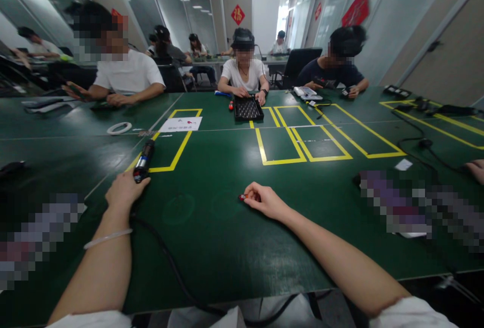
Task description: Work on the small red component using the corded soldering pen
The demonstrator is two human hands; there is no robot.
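Note:
At the left, my left hand [126, 189] is closed on the near end of a black cylindrical tool [144, 159] with a shiny silver band and a bit of blue. The tool lies along the table, pointing away from me, over the edge of a yellow taped outline; its exact kind does not show. My right hand [266, 201] rests near the middle of the table with fingers curled, pinching a small red-and-dark piece [242, 198] at the fingertips. That piece is too small to name.
A black cable [166, 255] runs from near my left wrist to the table edge. Yellow taped outlines [283, 161] and a printed sheet [181, 124] lie ahead. Across the table a person handles a black tray [248, 118]. A white ring-shaped roll [119, 128] lies at left.

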